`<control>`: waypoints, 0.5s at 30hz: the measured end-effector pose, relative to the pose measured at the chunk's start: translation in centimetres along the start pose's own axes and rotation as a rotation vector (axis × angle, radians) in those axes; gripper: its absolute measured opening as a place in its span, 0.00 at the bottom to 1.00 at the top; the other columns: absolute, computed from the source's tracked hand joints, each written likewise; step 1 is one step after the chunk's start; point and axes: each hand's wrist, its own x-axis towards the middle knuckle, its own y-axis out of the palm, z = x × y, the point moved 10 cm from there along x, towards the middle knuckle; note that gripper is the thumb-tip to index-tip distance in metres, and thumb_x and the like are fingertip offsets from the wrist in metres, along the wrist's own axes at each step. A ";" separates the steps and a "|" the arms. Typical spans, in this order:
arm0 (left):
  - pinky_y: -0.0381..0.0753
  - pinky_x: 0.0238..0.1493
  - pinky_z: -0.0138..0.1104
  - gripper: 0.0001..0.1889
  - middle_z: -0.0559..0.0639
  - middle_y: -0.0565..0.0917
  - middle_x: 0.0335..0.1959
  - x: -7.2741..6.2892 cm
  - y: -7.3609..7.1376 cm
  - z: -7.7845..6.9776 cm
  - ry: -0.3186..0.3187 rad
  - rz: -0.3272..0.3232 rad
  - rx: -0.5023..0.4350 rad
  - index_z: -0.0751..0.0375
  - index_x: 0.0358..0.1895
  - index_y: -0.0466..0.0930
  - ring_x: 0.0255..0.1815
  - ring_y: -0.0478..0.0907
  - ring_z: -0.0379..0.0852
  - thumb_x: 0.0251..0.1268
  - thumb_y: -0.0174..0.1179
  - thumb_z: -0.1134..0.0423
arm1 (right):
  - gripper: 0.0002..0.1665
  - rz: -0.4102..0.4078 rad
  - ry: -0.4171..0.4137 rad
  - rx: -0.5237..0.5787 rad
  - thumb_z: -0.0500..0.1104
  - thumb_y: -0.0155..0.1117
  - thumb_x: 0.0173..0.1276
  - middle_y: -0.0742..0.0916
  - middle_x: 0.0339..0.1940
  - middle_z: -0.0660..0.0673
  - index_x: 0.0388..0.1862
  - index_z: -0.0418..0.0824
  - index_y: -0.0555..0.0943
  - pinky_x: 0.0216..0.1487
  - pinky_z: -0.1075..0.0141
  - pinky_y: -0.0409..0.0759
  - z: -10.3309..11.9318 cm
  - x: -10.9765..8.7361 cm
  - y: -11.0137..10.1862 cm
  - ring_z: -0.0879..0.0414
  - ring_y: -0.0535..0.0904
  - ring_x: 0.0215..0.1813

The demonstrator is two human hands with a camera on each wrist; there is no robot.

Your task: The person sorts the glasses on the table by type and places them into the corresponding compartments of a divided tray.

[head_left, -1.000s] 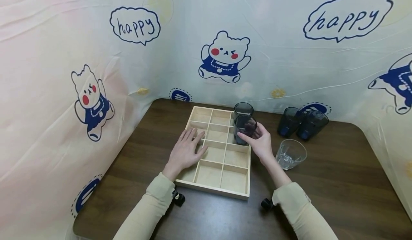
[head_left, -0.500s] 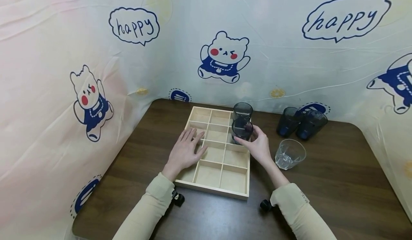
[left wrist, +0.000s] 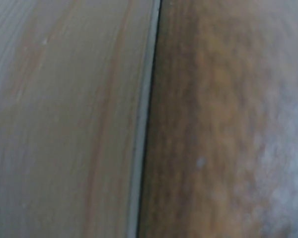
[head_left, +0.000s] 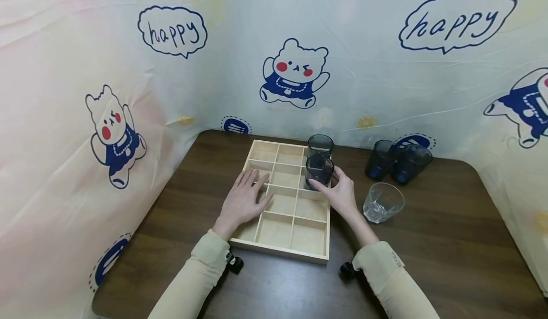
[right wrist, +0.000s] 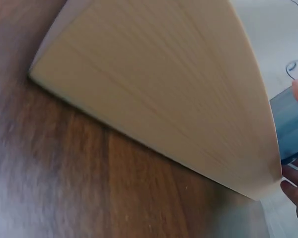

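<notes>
My right hand point(head_left: 340, 193) grips a dark tinted glass point(head_left: 319, 170), thumb on the near side and fingers round its right. That glass stands upright over a right-column compartment of the pale wooden divided box point(head_left: 278, 249); its base is partly hidden. Behind it, another dark glass point(head_left: 320, 144) occupies the far right compartment. Spread fingers of my left hand point(head_left: 241, 202) rest on the box's left side. In the right wrist view, the box's outer wall point(right wrist: 159, 84) fills the middle, with bluish glass point(right wrist: 290, 124) between fingertips at the right edge.
Right of the box, a clear glass point(head_left: 383, 202) stands on the brown table point(head_left: 449, 243). Two more dark glasses point(head_left: 381, 159) are close together behind it. A printed cloth point(head_left: 364, 67) hangs around the back and sides.
The held dark glass has shifted slightly left, into line with the glass behind it, my right hand moving along. My left hand stays on the box. The head view has shifted a little.
</notes>
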 end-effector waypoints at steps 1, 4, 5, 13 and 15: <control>0.45 0.96 0.51 0.39 0.61 0.64 0.89 0.0 0.0 0.1 -0.001 -0.001 0.000 0.47 0.87 0.65 0.93 0.56 0.59 0.83 0.44 0.31 | 0.37 -0.001 -0.007 0.006 0.47 0.87 0.63 0.89 0.66 0.30 0.67 0.34 0.82 0.77 0.41 0.80 0.0 0.0 0.1 0.38 0.84 0.74; 0.45 0.96 0.51 0.39 0.61 0.65 0.89 -0.1 0.1 0.2 -0.004 -0.001 -0.003 0.47 0.87 0.65 0.92 0.57 0.60 0.83 0.44 0.31 | 0.39 0.016 -0.031 -0.005 0.48 0.85 0.66 0.89 0.68 0.31 0.71 0.36 0.80 0.79 0.40 0.78 0.0 -0.2 0.5 0.37 0.83 0.76; 0.45 0.96 0.51 0.39 0.61 0.65 0.89 -0.1 0.1 0.2 -0.002 0.000 -0.005 0.47 0.87 0.65 0.92 0.57 0.60 0.83 0.44 0.31 | 0.40 0.028 -0.038 -0.016 0.49 0.84 0.67 0.88 0.70 0.31 0.73 0.36 0.79 0.80 0.40 0.77 0.0 -0.3 0.6 0.37 0.82 0.77; 0.46 0.96 0.51 0.39 0.62 0.65 0.88 0.1 -0.2 0.1 0.001 -0.010 -0.007 0.47 0.87 0.67 0.92 0.58 0.60 0.83 0.45 0.32 | 0.55 0.158 -0.061 -0.187 0.58 0.67 0.81 0.62 0.91 0.33 0.93 0.40 0.52 0.91 0.38 0.60 -0.4 -1.9 0.9 0.37 0.58 0.92; 0.46 0.96 0.51 0.39 0.62 0.66 0.88 0.1 -0.3 0.2 0.002 -0.013 -0.005 0.48 0.86 0.67 0.92 0.58 0.60 0.83 0.45 0.31 | 0.56 0.183 -0.047 -0.235 0.62 0.63 0.83 0.57 0.94 0.34 0.94 0.41 0.47 0.92 0.37 0.56 -0.5 -2.2 0.7 0.37 0.52 0.94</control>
